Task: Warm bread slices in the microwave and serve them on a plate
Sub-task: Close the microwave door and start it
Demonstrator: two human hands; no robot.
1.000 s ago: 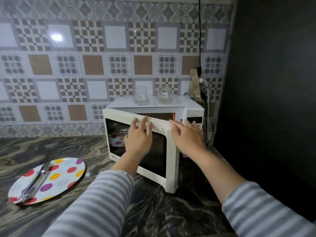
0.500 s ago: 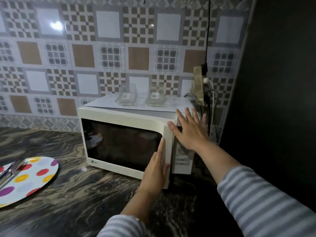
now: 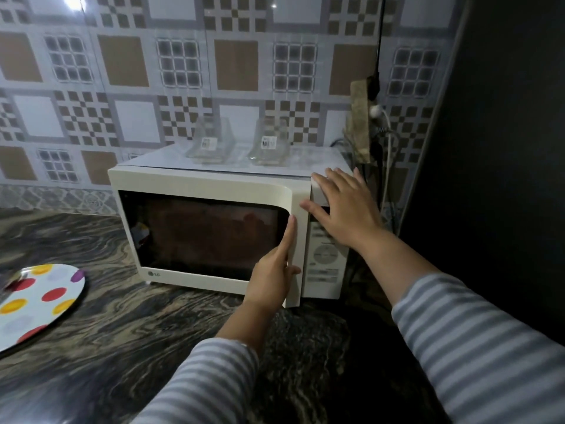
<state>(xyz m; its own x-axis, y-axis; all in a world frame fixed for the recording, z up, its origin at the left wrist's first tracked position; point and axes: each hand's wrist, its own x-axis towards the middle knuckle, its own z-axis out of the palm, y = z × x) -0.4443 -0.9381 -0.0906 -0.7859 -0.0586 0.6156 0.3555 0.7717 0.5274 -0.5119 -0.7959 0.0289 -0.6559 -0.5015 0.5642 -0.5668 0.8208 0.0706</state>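
Fingers (image 3: pixel 290 237) of the left hand (image 3: pixel 272 276) lie straight and together, flat on the smooth door edge of the cream boxy plastic microwave (image 3: pixel 214 185). Right hand (image 3: pixel 342 206) has its fingers spread apart on the top right corner. Small grey "LG" letters sit under the dark glass window. No bread can be seen. Round white plate with coloured dots (image 3: pixel 36 301) lies on the dark swirly stone bench (image 3: pixel 122 332), left.

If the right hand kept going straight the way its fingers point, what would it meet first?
The right hand lies flat on the microwave, at its upper right front corner, fingers pointing up and left. Sliding on, it would probably reach the nearer of the two clear glass containers on top, though depth is hard to judge.
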